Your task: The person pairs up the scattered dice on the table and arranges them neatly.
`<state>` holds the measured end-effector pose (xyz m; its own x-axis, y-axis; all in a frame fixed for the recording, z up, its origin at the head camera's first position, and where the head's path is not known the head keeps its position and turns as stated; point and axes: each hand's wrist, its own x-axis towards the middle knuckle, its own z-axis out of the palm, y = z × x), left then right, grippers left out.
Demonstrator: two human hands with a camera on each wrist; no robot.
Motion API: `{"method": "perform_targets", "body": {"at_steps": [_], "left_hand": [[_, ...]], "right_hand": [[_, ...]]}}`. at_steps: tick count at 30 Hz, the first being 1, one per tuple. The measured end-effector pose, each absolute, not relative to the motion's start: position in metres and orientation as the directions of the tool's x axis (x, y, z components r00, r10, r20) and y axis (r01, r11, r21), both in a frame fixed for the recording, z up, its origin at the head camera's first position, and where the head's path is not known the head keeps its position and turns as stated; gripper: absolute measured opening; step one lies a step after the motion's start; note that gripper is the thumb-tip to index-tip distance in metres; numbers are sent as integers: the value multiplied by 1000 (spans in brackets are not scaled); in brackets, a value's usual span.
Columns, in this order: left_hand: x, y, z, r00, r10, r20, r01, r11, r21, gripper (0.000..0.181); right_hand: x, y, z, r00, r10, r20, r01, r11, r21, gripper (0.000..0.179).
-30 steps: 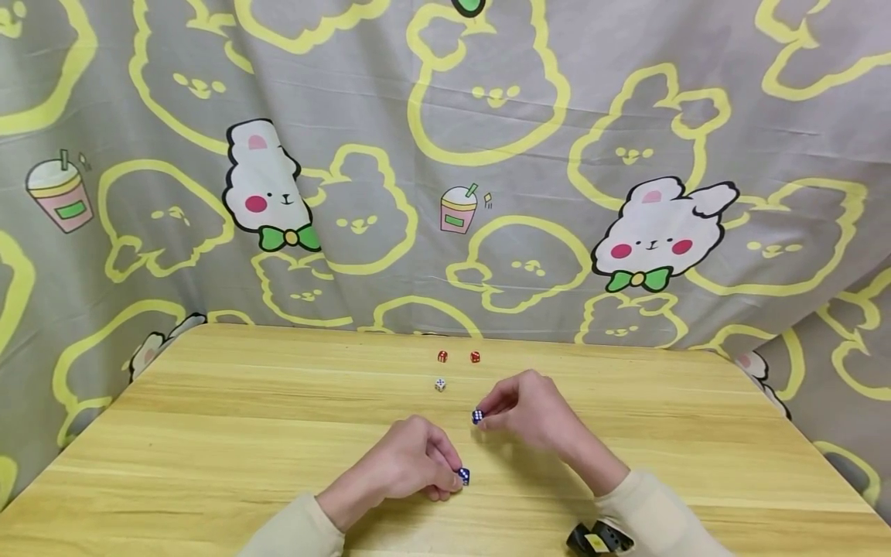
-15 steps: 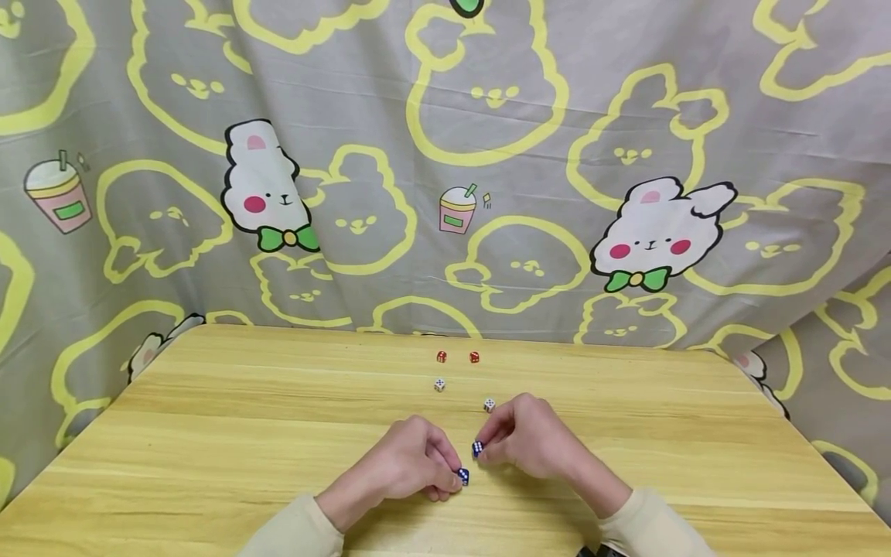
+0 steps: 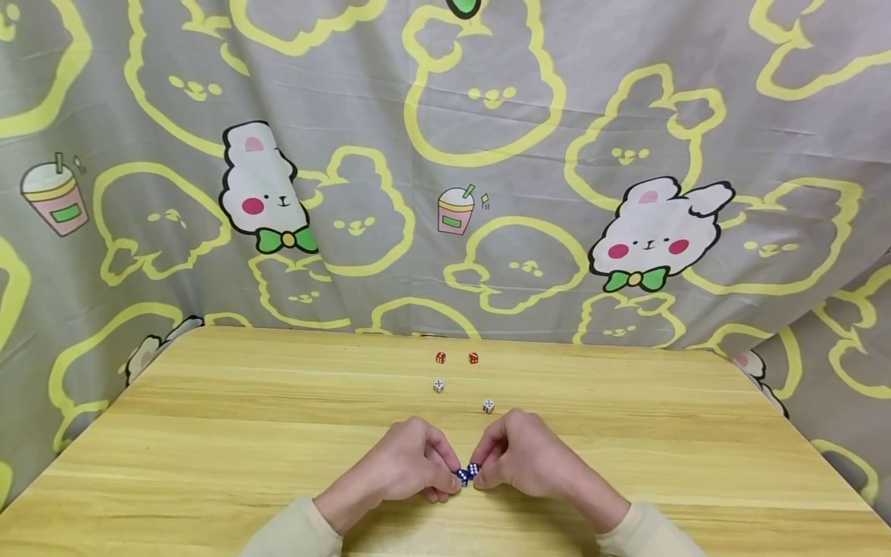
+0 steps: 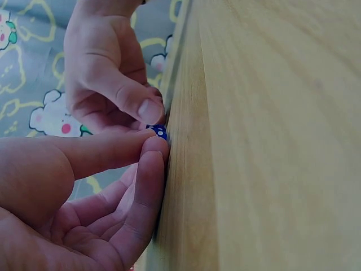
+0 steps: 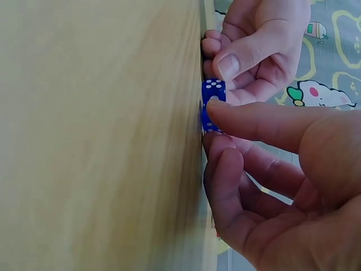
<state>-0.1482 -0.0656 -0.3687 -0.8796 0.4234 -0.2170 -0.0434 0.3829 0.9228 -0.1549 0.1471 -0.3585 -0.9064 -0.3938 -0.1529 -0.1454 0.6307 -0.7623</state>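
Two blue dice with white pips meet side by side near the front middle of the table. My left hand (image 3: 411,460) pinches the left blue die (image 3: 462,478) between thumb and fingertips. From the other side, my right hand (image 3: 525,455) pinches the right blue die (image 3: 474,469). In the right wrist view the left hand's blue die (image 5: 214,86) shows five pips and sits right against the other one. Fingers cover much of both dice in the left wrist view, where a spotted blue face (image 4: 160,131) peeks out between the hands.
Farther back on the wooden table (image 3: 244,433) lie a white die (image 3: 438,386) and another white die (image 3: 489,406). Behind them are a left red die (image 3: 441,357) and a right red die (image 3: 473,358). A patterned grey curtain (image 3: 390,100) hangs along the table's back edge.
My right hand has brought its blue die toward me, up to the left one, uncovering the right white die behind it. The left hand has stayed in place, holding its die.
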Motion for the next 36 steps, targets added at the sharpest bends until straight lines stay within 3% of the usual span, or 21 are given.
{"method": "perform_targets", "body": {"at_steps": [17, 36], "left_hand": [[-149, -66, -374, -885, 421, -198, -28, 376, 926, 14], [-149, -65, -372, -882, 423, -208, -41, 372, 927, 15]], "right_hand": [[-152, 148, -366, -898, -419, -131, -123, 527, -841, 15], [-153, 152, -370, -878, -461, -129, -143, 510, -848, 15]]}}
